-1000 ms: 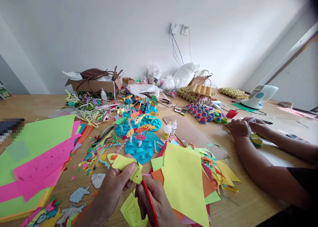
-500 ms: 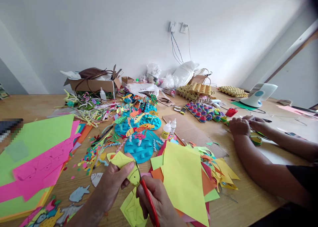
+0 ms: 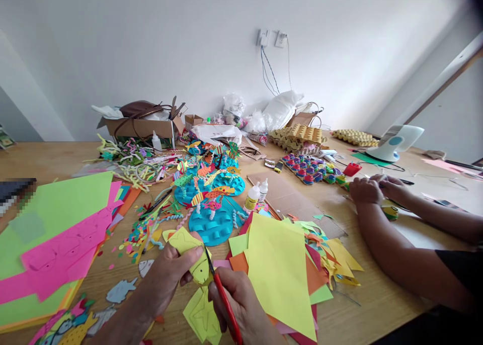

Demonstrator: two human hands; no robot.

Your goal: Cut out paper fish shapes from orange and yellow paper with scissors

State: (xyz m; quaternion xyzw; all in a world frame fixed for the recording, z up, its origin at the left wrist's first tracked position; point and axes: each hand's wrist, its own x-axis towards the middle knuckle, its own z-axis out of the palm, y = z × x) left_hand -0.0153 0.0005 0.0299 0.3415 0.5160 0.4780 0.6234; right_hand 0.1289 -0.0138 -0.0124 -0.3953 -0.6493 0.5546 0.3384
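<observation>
Between its thumb and fingers, my left hand (image 3: pixel 171 269) pinches a piece of yellow paper (image 3: pixel 184 243) with a fish drawn on it in dark lines. My right hand (image 3: pixel 239 299) is closed round the red handles of a pair of scissors (image 3: pixel 226 302). Their dark blades lie at the right edge of the drawn fish, close to my left thumb. Below the hands, another yellow sheet with a drawn star (image 3: pixel 204 316) rests on the table. Just right of my right hand lies a stack topped by a plain yellow sheet (image 3: pixel 277 269).
Blue paper discs with paper fish (image 3: pixel 211 222) stand ahead, beside two glue bottles (image 3: pixel 252 196). Pink sheets with drawn fish (image 3: pixel 70 247) lie left on green paper (image 3: pixel 88 191). Another person's hands (image 3: pixel 368 190) work at the right, near painted egg cartons (image 3: pixel 307 169).
The scissors have shifted slightly along the fish's edge, with their blades more visible now. My left hand keeps its hold on the yellow paper, almost unmoved.
</observation>
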